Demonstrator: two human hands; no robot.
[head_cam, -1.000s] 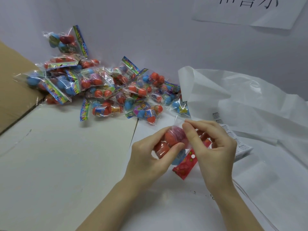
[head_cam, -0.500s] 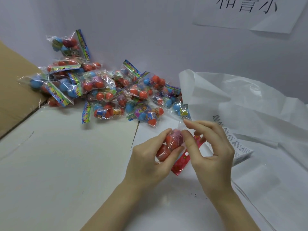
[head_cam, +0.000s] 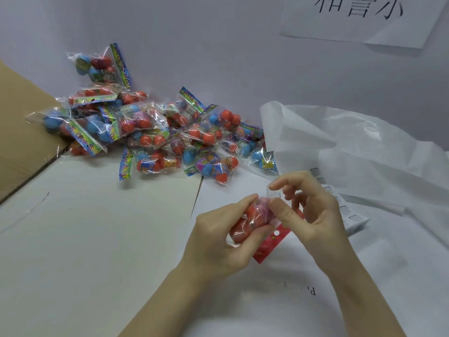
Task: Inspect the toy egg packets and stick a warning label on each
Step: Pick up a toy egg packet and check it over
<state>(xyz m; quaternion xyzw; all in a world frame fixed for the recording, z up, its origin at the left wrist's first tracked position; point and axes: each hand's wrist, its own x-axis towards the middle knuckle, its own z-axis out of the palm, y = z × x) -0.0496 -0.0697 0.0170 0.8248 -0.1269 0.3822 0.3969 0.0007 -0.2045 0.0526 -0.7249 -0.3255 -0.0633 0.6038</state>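
A clear packet of red and pink toy eggs (head_cam: 252,220) with a red header card is held above the white table. My left hand (head_cam: 218,242) grips it from the left, thumb and fingers curled round the eggs. My right hand (head_cam: 308,212) is at the packet's right end: its thumb presses on the plastic and its forefinger pinches the clear top edge. The pile of other egg packets (head_cam: 155,135) lies along the back wall. A sheet of warning labels (head_cam: 345,210) lies just behind my right hand, partly hidden by it.
A brown cardboard flap (head_cam: 21,132) rises at the left. Crumpled white plastic sheeting (head_cam: 359,147) covers the right side. A paper notice (head_cam: 364,15) hangs on the back wall. The white table surface (head_cam: 85,239) stretches out left of my hands.
Both hands have turned the packet a little; its blue egg is now hidden. My right forefinger has lifted to the packet's clear top edge.
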